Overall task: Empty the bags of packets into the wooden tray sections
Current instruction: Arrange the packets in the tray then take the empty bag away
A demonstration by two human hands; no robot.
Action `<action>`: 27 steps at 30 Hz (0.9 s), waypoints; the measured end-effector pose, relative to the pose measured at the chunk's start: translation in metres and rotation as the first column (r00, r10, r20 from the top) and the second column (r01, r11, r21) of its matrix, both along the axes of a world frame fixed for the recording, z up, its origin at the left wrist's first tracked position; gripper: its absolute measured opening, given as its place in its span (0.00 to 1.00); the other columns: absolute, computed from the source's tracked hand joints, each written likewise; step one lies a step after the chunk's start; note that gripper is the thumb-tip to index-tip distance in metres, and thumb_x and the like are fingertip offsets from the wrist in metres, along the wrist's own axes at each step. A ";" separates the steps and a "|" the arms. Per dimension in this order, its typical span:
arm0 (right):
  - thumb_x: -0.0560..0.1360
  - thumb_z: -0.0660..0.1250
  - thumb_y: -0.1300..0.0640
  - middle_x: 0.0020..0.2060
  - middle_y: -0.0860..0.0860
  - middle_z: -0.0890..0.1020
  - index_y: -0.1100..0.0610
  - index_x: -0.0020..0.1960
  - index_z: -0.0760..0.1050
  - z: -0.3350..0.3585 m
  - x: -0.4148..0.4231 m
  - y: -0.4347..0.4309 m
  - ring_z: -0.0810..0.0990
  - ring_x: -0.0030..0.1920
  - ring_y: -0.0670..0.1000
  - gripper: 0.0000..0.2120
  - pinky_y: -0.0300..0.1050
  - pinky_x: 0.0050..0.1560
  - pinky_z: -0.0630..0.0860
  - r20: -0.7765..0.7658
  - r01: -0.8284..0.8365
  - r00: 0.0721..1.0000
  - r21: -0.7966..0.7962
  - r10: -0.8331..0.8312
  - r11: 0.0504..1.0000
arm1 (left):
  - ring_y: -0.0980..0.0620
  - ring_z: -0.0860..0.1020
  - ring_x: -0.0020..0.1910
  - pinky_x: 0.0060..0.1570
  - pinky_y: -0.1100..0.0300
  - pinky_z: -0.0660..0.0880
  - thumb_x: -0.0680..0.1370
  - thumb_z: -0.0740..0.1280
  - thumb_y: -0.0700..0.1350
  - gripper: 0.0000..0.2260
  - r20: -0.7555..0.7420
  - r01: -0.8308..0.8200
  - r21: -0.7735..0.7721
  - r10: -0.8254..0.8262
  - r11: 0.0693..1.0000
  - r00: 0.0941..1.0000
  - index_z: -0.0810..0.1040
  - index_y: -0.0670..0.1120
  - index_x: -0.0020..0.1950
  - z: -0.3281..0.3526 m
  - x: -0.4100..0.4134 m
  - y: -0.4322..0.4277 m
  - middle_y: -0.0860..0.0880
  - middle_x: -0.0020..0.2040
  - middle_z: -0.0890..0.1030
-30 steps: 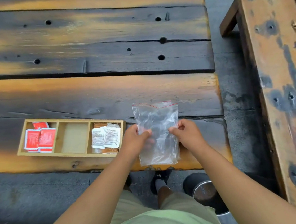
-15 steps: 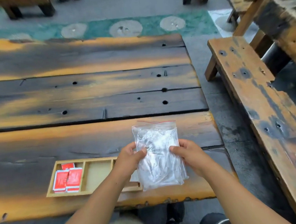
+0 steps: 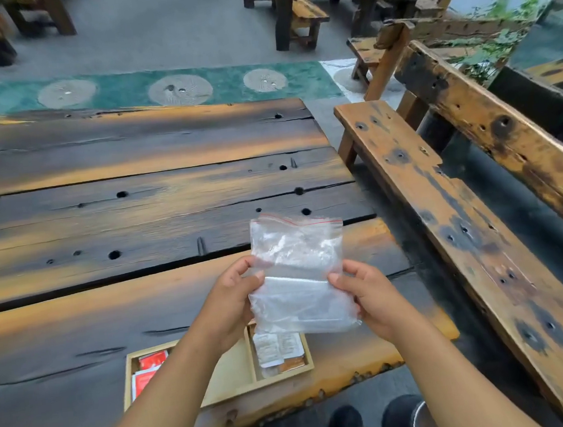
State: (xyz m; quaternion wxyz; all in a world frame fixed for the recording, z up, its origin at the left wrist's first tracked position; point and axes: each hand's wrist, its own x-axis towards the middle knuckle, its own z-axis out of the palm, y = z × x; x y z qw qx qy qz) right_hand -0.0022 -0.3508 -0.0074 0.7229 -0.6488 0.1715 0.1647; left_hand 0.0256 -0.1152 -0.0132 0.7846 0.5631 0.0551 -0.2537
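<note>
Two hands hold one clear zip bag [image 3: 300, 280] upright above the near part of the plank table [image 3: 135, 210] — the left hand [image 3: 233, 297] pinches its left edge between thumb and curled fingers, and the right hand [image 3: 367, 294] pinches the right edge the same way. The bag's mouth, marked by a thin red line, points up and away from the person. The plastic is crumpled and creased across the middle, and I cannot tell whether anything lies inside it.

Below the bag sits the wooden tray [image 3: 235, 372], lying on the table close to its near edge, with three sections side by side. Red packets [image 3: 149, 370] lie in the left section, partly hidden by the left forearm. The middle section shows bare wood where the arm does not cover it. White packets [image 3: 277, 348] lie in the right section on top of an orange packet [image 3: 291, 364] — the bag's lower edge overlaps that section in the view.

To the right of the table, apart from it, a weathered wooden bench [image 3: 447, 231] runs away from the camera. Under the table edge dark shoes [image 3: 341, 424] show, and just beside them the rim of a metal container [image 3: 422, 420].
</note>
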 end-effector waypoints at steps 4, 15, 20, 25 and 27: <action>0.79 0.62 0.67 0.45 0.57 0.85 0.57 0.49 0.83 0.000 -0.007 -0.001 0.83 0.42 0.56 0.12 0.47 0.41 0.80 0.031 0.100 0.993 0.241 -0.111 0.965 | 0.44 0.73 0.43 0.41 0.55 0.70 0.81 0.58 0.33 0.11 -0.041 -0.026 -0.083 0.023 0.996 0.999 0.77 0.47 0.54 0.008 -0.009 -0.002 0.40 0.48 0.77; 0.68 0.63 0.71 0.42 0.62 0.83 0.58 0.37 0.79 -0.001 -0.035 -0.025 0.83 0.40 0.61 0.10 0.53 0.40 0.82 -0.018 0.169 0.982 0.545 -0.190 0.821 | 0.48 0.78 0.35 0.32 0.58 0.78 0.77 0.56 0.29 0.15 -0.053 -0.140 -0.201 0.132 0.969 0.990 0.75 0.43 0.36 0.031 -0.039 -0.044 0.46 0.37 0.77; 0.65 0.69 0.60 0.41 0.59 0.79 0.60 0.35 0.79 0.001 -0.044 -0.044 0.79 0.45 0.59 0.03 0.51 0.44 0.76 -0.002 0.119 0.990 0.526 -0.139 0.842 | 0.51 0.73 0.34 0.32 0.61 0.68 0.75 0.56 0.39 0.13 0.118 -0.048 0.081 0.038 0.996 0.992 0.76 0.42 0.34 0.041 -0.040 -0.049 0.48 0.34 0.75; 0.75 0.69 0.54 0.37 0.53 0.77 0.58 0.38 0.73 0.004 -0.059 -0.059 0.78 0.40 0.54 0.10 0.42 0.35 0.75 0.092 0.125 0.983 0.281 -0.156 0.952 | 0.55 0.73 0.33 0.33 0.63 0.70 0.71 0.71 0.49 0.10 0.192 0.073 0.242 -0.122 0.968 0.974 0.77 0.44 0.45 0.027 -0.038 -0.065 0.50 0.37 0.76; 0.71 0.71 0.57 0.38 0.54 0.78 0.58 0.42 0.73 0.004 -0.070 -0.063 0.79 0.37 0.52 0.08 0.40 0.33 0.76 0.112 0.139 0.979 0.225 -0.168 0.964 | 0.56 0.74 0.37 0.38 0.64 0.72 0.69 0.75 0.48 0.14 0.179 0.135 0.266 -0.187 0.954 0.966 0.76 0.46 0.50 0.015 -0.037 -0.074 0.50 0.42 0.75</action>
